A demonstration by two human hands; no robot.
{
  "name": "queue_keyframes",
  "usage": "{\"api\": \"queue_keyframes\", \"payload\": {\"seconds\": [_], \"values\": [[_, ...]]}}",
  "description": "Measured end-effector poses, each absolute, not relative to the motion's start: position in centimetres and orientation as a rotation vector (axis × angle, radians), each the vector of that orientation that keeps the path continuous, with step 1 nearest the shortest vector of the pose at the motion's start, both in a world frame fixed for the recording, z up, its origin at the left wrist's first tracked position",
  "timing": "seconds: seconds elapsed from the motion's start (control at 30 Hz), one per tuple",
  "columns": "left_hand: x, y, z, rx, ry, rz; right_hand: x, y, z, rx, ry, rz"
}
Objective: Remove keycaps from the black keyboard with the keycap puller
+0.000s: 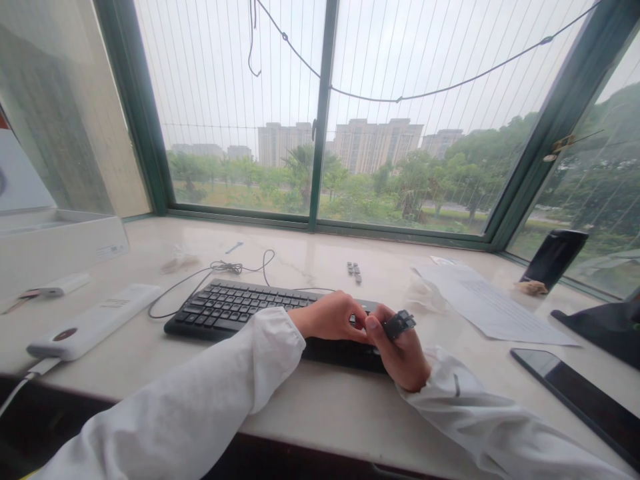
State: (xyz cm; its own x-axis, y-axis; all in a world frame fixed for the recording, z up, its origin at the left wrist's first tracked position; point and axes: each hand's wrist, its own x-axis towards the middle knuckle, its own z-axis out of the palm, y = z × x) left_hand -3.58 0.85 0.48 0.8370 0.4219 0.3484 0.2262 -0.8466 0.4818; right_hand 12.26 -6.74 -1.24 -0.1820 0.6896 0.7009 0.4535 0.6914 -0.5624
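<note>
A black wired keyboard [235, 308] lies on the pale marble sill [320, 413]. My left hand [333, 317] rests curled over the keyboard's right part, its fingers pinched together at the keys; what they grip is hidden. My right hand [397, 350] is closed on a small black tool [399, 324], perhaps a keycap puller, held just beside the left hand's fingertips. Both arms wear white sleeves. A few loose grey keycaps [354, 269] lie on the sill behind the keyboard.
A white power bank [93, 323] with a cable lies at the left, next to a white box [60, 243]. Printed papers [493, 307], a black phone [575, 393] and a dark cylinder [553, 259] are at the right. Large windows stand behind.
</note>
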Motion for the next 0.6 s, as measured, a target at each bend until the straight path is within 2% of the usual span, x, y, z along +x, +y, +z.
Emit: {"api": "queue_keyframes", "payload": {"seconds": [0.27, 0.6], "values": [[-3.4, 1.0, 0.6, 2.594, 0.514, 0.641, 11.6, -6.2, -0.7, -0.962, -1.778, 0.395], [-3.4, 1.1, 0.4, 2.444, 0.438, 0.577, 11.0, -5.4, -0.4, -1.029, -1.443, 0.536]]}}
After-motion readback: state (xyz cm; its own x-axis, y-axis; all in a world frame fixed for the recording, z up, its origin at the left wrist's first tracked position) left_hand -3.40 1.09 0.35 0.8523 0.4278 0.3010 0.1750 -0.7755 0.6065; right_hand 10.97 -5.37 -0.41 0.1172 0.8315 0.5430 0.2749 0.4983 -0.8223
